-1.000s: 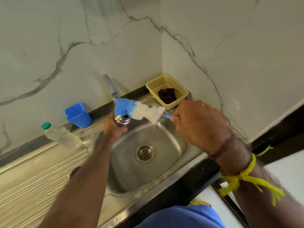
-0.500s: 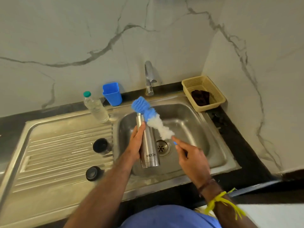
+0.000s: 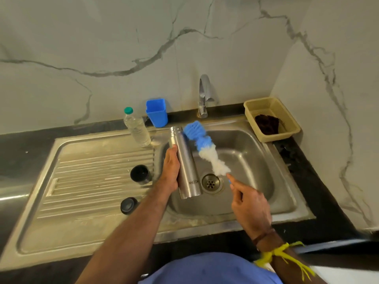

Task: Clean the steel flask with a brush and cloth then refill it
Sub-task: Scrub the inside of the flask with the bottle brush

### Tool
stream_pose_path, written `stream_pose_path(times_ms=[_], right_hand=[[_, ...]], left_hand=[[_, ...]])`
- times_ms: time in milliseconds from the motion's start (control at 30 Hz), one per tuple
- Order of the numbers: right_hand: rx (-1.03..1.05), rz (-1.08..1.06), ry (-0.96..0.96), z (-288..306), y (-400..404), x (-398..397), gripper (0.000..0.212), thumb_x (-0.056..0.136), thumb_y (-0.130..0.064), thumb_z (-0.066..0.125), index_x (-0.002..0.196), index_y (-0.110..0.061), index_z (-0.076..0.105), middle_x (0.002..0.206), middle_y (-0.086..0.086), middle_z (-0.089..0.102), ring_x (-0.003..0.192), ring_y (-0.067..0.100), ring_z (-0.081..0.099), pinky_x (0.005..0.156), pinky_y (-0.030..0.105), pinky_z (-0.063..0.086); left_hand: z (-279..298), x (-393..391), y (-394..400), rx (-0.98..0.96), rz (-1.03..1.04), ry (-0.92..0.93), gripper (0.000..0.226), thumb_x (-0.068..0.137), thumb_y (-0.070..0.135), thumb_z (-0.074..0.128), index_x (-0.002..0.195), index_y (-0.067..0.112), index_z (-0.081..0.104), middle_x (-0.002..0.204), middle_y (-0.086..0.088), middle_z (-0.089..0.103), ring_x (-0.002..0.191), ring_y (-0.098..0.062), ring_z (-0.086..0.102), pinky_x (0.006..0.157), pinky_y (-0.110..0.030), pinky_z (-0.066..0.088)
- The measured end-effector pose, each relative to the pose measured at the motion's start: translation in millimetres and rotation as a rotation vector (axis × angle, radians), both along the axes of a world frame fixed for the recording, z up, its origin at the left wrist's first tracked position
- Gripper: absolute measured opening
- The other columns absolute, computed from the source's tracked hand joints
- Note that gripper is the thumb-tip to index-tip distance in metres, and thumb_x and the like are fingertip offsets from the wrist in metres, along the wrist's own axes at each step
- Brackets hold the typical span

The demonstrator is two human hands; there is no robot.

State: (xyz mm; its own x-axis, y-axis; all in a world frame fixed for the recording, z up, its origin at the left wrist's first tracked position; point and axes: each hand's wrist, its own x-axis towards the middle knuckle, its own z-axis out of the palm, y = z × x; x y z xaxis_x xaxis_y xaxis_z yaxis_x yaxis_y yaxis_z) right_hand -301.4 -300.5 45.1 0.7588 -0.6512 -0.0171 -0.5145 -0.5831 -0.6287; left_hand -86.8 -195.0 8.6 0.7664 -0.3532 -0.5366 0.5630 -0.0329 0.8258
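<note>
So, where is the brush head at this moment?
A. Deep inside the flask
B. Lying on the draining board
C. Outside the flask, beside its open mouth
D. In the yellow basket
C: the brush, held by the right hand, is over the sink next to the flask, which the left hand grips.

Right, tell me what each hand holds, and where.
The left hand grips the steel flask round its lower body; the right hand pinches the brush by its handle end.
</note>
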Motion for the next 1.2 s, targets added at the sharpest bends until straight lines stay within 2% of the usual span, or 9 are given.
stream_pose_path(times_ms=[67, 167, 300, 433, 500, 633, 900, 1033, 1200], right_hand=[[0.061, 0.004, -0.032, -9.0, 1.3, 4.1, 0.047, 0.1, -0.015, 0.051, 0.139, -0.042, 0.055, 0.109, -0.007, 0.077, 0.09, 0.01, 0.072, 0.073, 0.031, 0.059], [0.095, -0.022, -0.117, -14.6, -2.5, -3.6, 0.045, 0.1, -0.018, 0.053, 0.136, -0.045, 0.055, 0.115, -0.013, 0.074, 0.09, 0.002, 0.069, 0.077, 0.03, 0.06], [0.13, -0.053, -0.185, -19.9, -9.9, 9.5, 0.039, 0.101, -0.024, 0.054, 0.135, -0.043, 0.058, 0.113, -0.01, 0.075, 0.095, 0.01, 0.072, 0.082, 0.042, 0.061], [0.102, 0.001, -0.137, -19.8, -5.6, 8.3, 0.04, 0.101, -0.024, 0.054, 0.135, -0.044, 0.058, 0.082, -0.018, 0.072, 0.062, -0.006, 0.059, 0.059, 0.016, 0.047], [0.109, 0.003, -0.149, -18.2, -3.6, -0.7, 0.04, 0.101, -0.023, 0.055, 0.135, -0.044, 0.058, 0.096, -0.022, 0.074, 0.071, -0.012, 0.06, 0.063, 0.009, 0.046], [0.097, 0.029, -0.207, -20.7, -0.2, 15.6, 0.038, 0.1, -0.026, 0.055, 0.134, -0.043, 0.059, 0.12, -0.016, 0.072, 0.106, 0.008, 0.07, 0.086, 0.037, 0.06], [0.093, -0.084, -0.217, -28.6, -3.7, 4.3, 0.032, 0.1, -0.023, 0.057, 0.131, -0.026, 0.066, 0.113, -0.005, 0.076, 0.103, 0.012, 0.071, 0.092, 0.029, 0.056], [0.05, -0.107, -0.311, -20.2, -12.1, 6.9, 0.035, 0.096, -0.016, 0.065, 0.131, -0.019, 0.066, 0.115, -0.005, 0.074, 0.1, 0.001, 0.066, 0.086, 0.012, 0.049], [-0.041, -0.049, -0.327, -20.5, -16.0, 23.8, 0.03, 0.095, -0.014, 0.066, 0.124, -0.013, 0.069, 0.102, 0.001, 0.074, 0.089, 0.013, 0.069, 0.08, 0.03, 0.059]], left_hand=[[0.8, -2.0, -2.8, -0.008, -0.001, 0.012, 0.049, 0.102, 0.062, 0.038, 0.132, 0.027, 0.056, 0.119, -0.016, 0.069, 0.106, -0.029, 0.069, 0.073, -0.038, 0.057], [8.6, 2.1, -3.8, -0.009, 0.014, 0.022, 0.046, 0.103, 0.059, 0.038, 0.127, 0.026, 0.058, 0.115, -0.015, 0.071, 0.105, -0.028, 0.069, 0.075, -0.038, 0.057], [4.6, -1.7, -8.4, 0.064, -0.075, -0.025, 0.047, 0.102, 0.056, 0.038, 0.132, 0.025, 0.056, 0.118, -0.016, 0.07, 0.105, -0.029, 0.069, 0.078, -0.042, 0.058], [7.7, -7.2, -15.1, 0.02, -0.086, -0.042, 0.05, 0.103, 0.057, 0.038, 0.128, 0.021, 0.063, 0.115, -0.013, 0.074, 0.103, -0.028, 0.072, 0.08, -0.041, 0.059], [8.0, -5.9, -13.0, 0.018, -0.086, -0.035, 0.05, 0.103, 0.056, 0.039, 0.128, 0.02, 0.063, 0.115, -0.014, 0.074, 0.101, -0.028, 0.072, 0.077, -0.04, 0.059], [12.2, -7.2, -17.3, -0.026, -0.098, -0.028, 0.046, 0.105, 0.051, 0.037, 0.119, 0.019, 0.068, 0.107, -0.01, 0.077, 0.097, -0.026, 0.074, 0.079, -0.038, 0.058], [12.9, -4.2, -12.8, -0.022, -0.038, 0.026, 0.048, 0.101, 0.056, 0.044, 0.13, 0.021, 0.061, 0.117, -0.014, 0.071, 0.105, -0.027, 0.069, 0.08, -0.04, 0.057], [15.9, -0.7, -13.9, -0.049, -0.047, -0.002, 0.037, 0.102, 0.055, 0.046, 0.121, 0.027, 0.061, 0.115, -0.013, 0.07, 0.104, -0.027, 0.068, 0.083, -0.042, 0.057], [15.9, 0.6, -16.4, -0.053, -0.052, -0.006, 0.037, 0.1, 0.058, 0.051, 0.12, 0.028, 0.061, 0.112, -0.01, 0.071, 0.102, -0.025, 0.069, 0.081, -0.041, 0.058]])
